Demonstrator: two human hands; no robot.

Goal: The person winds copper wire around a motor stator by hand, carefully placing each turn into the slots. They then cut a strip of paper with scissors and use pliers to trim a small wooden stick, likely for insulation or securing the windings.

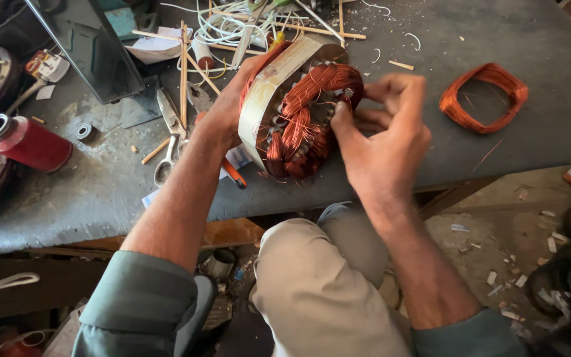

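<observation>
A round motor stator (277,86) with copper wire windings (308,112) is tilted on edge above the grey workbench (100,192). My left hand (223,112) grips its outer rim from the left side. My right hand (384,132) is at the stator's right face, with the thumb and fingertips pressing on the copper coils. Its fingers are bent around the wire bundle there.
A loose copper wire coil (485,96) lies on the bench to the right. A red spool (28,142), scissors (168,135), thin wooden sticks (184,73), white wires (232,26) and a dark metal box (90,46) crowd the left and back. My knee (312,277) is below the bench edge.
</observation>
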